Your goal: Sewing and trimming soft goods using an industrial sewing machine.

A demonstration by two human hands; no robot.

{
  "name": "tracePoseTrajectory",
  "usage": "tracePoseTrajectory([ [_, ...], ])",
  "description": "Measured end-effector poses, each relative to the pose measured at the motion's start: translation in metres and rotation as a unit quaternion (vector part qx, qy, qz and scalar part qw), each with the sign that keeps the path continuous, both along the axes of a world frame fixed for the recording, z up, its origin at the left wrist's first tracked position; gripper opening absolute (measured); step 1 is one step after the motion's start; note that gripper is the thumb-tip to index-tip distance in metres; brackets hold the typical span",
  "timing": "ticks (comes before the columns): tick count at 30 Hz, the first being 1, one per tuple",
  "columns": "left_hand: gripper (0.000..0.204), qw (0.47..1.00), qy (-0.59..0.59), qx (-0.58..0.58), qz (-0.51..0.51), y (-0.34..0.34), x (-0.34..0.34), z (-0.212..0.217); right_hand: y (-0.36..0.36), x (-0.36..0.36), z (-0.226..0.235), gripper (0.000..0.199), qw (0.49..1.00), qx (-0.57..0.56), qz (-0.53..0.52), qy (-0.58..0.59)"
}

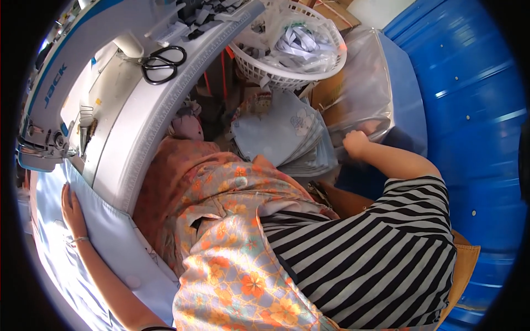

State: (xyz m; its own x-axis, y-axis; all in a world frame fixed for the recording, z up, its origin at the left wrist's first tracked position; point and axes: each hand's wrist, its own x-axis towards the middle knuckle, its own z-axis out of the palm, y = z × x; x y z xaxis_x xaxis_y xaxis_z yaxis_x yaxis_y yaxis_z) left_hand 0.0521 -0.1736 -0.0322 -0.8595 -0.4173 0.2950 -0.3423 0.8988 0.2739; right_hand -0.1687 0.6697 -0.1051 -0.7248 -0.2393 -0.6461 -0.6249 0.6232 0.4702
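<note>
At the left, my left hand (74, 212) lies with fingers stretched out on a light blue fabric piece (116, 237), just below the needle end of the sewing machine (52, 144). The fabric hangs over the table edge beside my lap. Over to the right, my right hand (356, 144) is closed at the lower edge of a clear plastic cover (361, 83). What its fingers hold, if anything, is hidden. A stack of light blue fabric pieces (276, 132), the top one with a small printed figure, lies between my lap and a white basket (276, 77).
Black-handled scissors (164, 65) rest on the white machine table (130, 149). Fabric scraps (207, 16) are heaped at its far end. White strips in clear plastic (303, 41) fill the basket. A blue ribbed metal wall (469, 110) stands close at the right.
</note>
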Motion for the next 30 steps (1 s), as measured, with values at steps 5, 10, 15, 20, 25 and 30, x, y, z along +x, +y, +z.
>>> tracePoseTrajectory([
  [5,0.037,1.000,0.009,0.007,0.003,-0.007,0.001,-0.004,-0.002,-0.020,0.000,0.025,0.994,-0.109,-0.024,-0.015],
  [10,0.037,1.000,0.023,0.010,-0.009,-0.010,0.001,-0.008,-0.013,-0.032,0.005,0.038,0.989,-0.104,-0.096,-0.040],
  [15,0.036,1.000,0.022,-0.004,-0.015,-0.012,0.001,-0.008,-0.025,-0.041,0.013,0.035,0.987,-0.119,-0.106,0.008],
  [20,0.036,1.000,0.020,-0.001,-0.002,-0.009,0.001,-0.007,-0.032,-0.050,0.030,0.029,0.975,-0.197,-0.093,0.034],
  [25,0.036,1.000,0.018,-0.012,0.005,-0.006,0.000,-0.007,-0.032,-0.053,0.028,0.026,0.962,-0.237,-0.133,0.018],
  [30,0.036,1.000,0.020,-0.003,0.011,-0.008,-0.001,-0.008,-0.021,-0.044,0.021,0.021,0.969,-0.233,-0.060,0.052],
])
